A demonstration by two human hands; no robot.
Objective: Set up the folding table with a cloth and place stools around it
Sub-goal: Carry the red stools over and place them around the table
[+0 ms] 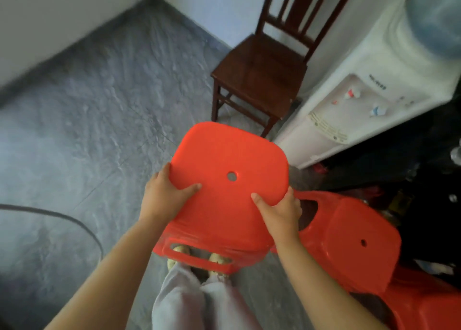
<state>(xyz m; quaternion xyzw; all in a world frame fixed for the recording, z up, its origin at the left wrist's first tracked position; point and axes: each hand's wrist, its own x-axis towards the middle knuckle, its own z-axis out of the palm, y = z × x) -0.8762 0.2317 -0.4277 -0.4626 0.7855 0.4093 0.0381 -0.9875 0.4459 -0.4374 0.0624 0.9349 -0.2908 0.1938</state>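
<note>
I hold a red plastic stool [224, 155] in front of me, its square seat with a small round hole facing up and tilted toward me. My left hand [164, 195] grips the seat's left near edge, thumb on top. My right hand [279, 210] grips the right near edge, thumb on top as well. A second red stool [354, 245] stands just to the right, and part of a third red stool [424, 304] shows at the bottom right corner. No folding table or cloth is in view.
A dark wooden chair [259, 75] stands against the wall ahead. A white water dispenser [361, 105] with a blue bottle is to its right. Dark clutter [424, 170] fills the right side. A black cable [62, 217] curves over the grey floor [99, 105] at left.
</note>
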